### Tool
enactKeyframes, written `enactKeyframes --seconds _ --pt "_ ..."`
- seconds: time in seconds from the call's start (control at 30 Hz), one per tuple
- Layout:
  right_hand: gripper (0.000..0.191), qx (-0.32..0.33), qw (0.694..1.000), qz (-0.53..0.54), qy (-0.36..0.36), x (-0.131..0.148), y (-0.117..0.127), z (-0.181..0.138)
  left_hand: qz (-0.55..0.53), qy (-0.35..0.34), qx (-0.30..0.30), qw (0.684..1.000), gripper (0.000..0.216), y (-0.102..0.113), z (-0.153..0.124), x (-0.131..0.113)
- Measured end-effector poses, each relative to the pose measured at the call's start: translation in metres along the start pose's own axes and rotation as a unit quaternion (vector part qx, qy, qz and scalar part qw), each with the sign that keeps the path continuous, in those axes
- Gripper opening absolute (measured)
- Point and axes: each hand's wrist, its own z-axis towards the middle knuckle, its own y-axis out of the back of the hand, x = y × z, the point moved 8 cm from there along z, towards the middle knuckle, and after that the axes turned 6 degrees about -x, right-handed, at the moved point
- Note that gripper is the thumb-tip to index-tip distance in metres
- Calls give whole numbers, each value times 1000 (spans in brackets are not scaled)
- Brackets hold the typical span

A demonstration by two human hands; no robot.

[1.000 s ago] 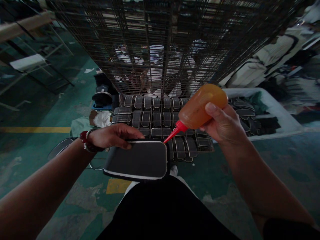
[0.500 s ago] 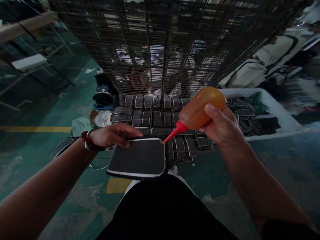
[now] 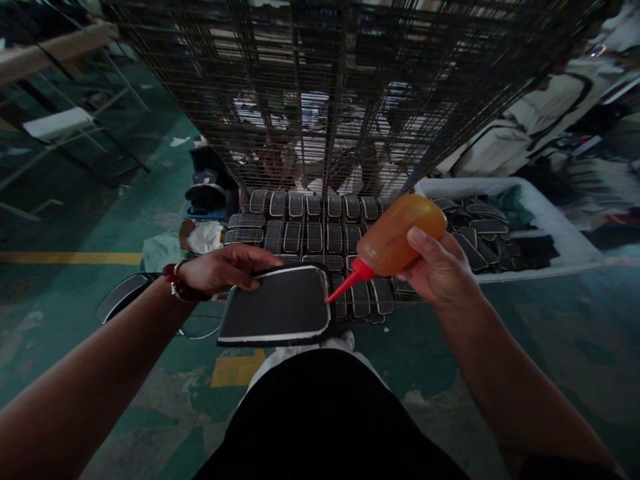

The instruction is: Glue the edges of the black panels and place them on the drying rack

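My left hand (image 3: pixel 227 270) grips the upper left edge of a dark padded panel (image 3: pixel 277 307), thumb on its face and fingers behind. A white line runs round the panel near its black rim. In my right hand (image 3: pixel 435 263) is a squeeze bottle (image 3: pixel 400 233) of amber liquid, tilted down to the left. Its red nozzle (image 3: pixel 343 290) has its tip at the panel's right edge, on or just above the line there. The fingers behind the bottle are mostly hidden.
A tall wire rack (image 3: pixel 325 133) rises ahead, with rows of similar smaller panels (image 3: pixel 314 237) at its foot. A white bin (image 3: pixel 560 227) of dark pieces stands at the right. Another dark panel (image 3: pixel 125 297) lies beyond my left forearm. A white-topped stool (image 3: pixel 57 125) is at the far left.
The nozzle tip has moved down along the panel's right edge, away from the upper right corner. The bottle has lowered with it, and the panel has shifted slightly up.
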Motion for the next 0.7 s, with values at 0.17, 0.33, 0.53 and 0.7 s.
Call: enactKeyframes --seconds 0.17,0.33,0.53,0.7 --pt "34 -5 1000 -8 -17 -7 4 -7 -7 -10 9 1000 40 3 1 2" --pt "36 -1 1000 5 -18 -10 3 -6 -16 -16 2 1000 39 3 3 0" --pt "36 -37 999 -1 27 -1 6 8 -13 -7 24 1000 38 -4 5 0" --pt "34 -43 999 -6 18 -5 8 4 -31 -17 14 999 38 3 5 1"
